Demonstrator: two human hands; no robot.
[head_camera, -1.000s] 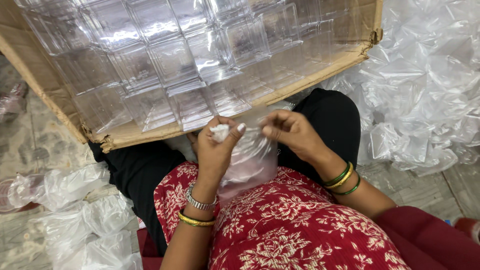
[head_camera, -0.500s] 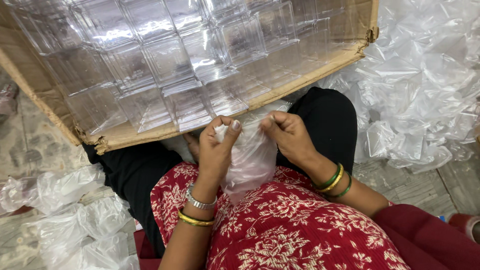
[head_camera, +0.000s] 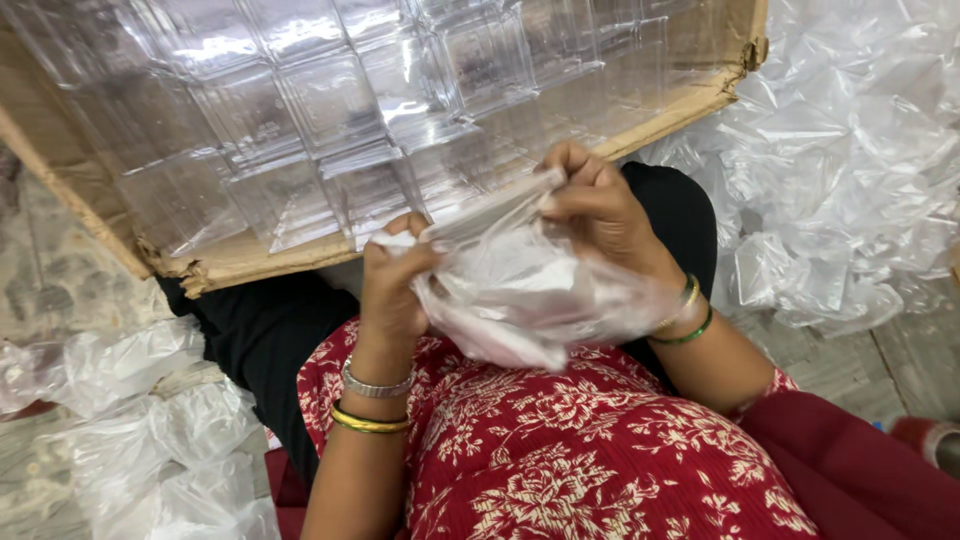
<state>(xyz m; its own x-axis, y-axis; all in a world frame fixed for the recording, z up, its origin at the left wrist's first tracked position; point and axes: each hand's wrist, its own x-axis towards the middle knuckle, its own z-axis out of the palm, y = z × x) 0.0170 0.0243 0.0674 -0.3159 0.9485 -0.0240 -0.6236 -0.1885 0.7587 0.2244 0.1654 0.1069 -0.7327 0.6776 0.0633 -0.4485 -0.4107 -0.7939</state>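
Observation:
A thin clear plastic bag (head_camera: 520, 285) is held up over my lap, stretched between both hands. My left hand (head_camera: 392, 285) pinches its top edge at the left. My right hand (head_camera: 598, 205) grips the top edge at the right, higher up, with fingers curled over the film. The bag's body hangs and bulges below my hands, above my red floral dress (head_camera: 600, 450). Just beyond my hands lies a cardboard box (head_camera: 230, 262) packed with several clear square plastic containers (head_camera: 300, 110).
A big heap of crumpled clear plastic bags (head_camera: 850, 150) fills the right side. More loose bags (head_camera: 150, 420) lie on the floor at the lower left. A dark red cloth (head_camera: 860, 470) is at the lower right.
My hands have moved apart and my right hand has risen, so the bag's top edge is now stretched wide. The bag has spread open and covers my right wrist.

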